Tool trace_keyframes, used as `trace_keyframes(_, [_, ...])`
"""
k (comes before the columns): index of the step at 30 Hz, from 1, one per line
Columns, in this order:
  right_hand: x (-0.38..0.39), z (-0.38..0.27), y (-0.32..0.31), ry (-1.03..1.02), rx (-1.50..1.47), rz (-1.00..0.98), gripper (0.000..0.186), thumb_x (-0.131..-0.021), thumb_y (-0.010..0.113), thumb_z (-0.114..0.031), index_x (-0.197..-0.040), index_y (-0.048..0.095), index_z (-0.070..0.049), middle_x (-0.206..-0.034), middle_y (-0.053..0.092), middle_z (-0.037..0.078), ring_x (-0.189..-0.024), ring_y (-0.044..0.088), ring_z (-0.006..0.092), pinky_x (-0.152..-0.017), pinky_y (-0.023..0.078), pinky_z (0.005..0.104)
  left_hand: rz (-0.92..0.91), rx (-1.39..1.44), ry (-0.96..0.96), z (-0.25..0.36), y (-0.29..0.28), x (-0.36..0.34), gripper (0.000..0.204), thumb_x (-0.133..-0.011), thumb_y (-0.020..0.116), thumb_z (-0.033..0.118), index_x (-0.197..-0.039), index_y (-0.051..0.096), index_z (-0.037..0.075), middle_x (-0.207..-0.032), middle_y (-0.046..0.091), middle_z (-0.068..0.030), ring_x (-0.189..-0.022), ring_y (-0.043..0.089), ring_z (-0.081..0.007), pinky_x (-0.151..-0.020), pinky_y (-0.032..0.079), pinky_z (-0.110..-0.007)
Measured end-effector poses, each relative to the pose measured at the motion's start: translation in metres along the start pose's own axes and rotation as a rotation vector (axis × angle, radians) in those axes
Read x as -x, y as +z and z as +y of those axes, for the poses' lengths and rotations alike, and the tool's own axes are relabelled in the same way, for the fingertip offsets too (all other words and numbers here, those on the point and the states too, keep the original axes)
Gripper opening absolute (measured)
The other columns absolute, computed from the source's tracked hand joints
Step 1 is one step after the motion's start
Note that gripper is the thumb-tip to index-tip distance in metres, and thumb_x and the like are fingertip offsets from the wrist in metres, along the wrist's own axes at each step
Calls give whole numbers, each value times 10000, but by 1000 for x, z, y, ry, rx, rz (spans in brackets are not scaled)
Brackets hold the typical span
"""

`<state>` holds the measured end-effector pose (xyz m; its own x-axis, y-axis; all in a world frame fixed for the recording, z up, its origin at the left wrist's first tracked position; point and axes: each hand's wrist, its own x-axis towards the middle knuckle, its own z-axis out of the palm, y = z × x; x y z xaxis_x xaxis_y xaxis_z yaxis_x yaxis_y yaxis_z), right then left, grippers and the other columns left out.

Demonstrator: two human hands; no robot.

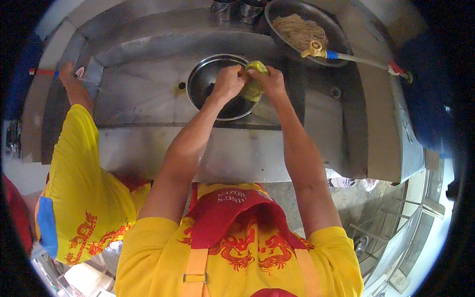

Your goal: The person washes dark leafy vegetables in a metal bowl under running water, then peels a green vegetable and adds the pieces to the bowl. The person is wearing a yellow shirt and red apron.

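Observation:
My left hand (230,82) and my right hand (271,81) are close together over the right side of a round steel bowl (199,89). Between them hangs a limp, yellow-green item (253,91); whether it is a leafy vegetable or a plastic packet I cannot make out. Fingers of both hands are closed on its upper part, the right ones against its side. The lower end droops over the bowl's rim. Inside, the bowl is dark, and its contents are hard to tell. It stands on the floor of a wide steel sink (143,94).
A large basin (341,42) with a pale, stringy heap (300,32) stands at the back right, under a yellow-handled tap (315,49). Two metal pots (225,11) sit on the far ledge. At left, a co-worker's arm (79,94) reaches toward another tap (44,72).

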<state>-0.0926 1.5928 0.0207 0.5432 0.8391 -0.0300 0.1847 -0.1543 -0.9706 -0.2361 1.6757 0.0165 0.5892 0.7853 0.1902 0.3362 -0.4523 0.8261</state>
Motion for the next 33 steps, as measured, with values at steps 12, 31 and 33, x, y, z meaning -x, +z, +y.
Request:
trace_keyframes(12, [1,27,40,-196,373,62,335,-715,703,-181,-1002,697,-7,-862,703,217,-820,699,369,-737,546,430,95,-154,-299,-74,49,-14,260,-801,669,218,-1027,688,91,-1049,688,-198,-974,658,-410,-817,537,-497])
trace_keyframes(31, [-69,129,43,-294,623,-44,607,-722,760,-185,-1284,558,-77,-1208,578,248,-1051,588,400,-934,482,457,144,-203,-429,-88,72,-29,243,-792,701,182,-1012,702,79,-950,703,-195,-932,678,-398,-808,546,-489])
trace_keyframes(33, [-78,136,45,-496,608,-50,541,-746,716,-153,-1266,593,-66,-1195,614,234,-1040,606,398,-943,459,449,110,-222,-424,-84,68,-34,229,-790,688,152,-1007,699,79,-929,695,-192,-924,673,-406,-808,543,-498])
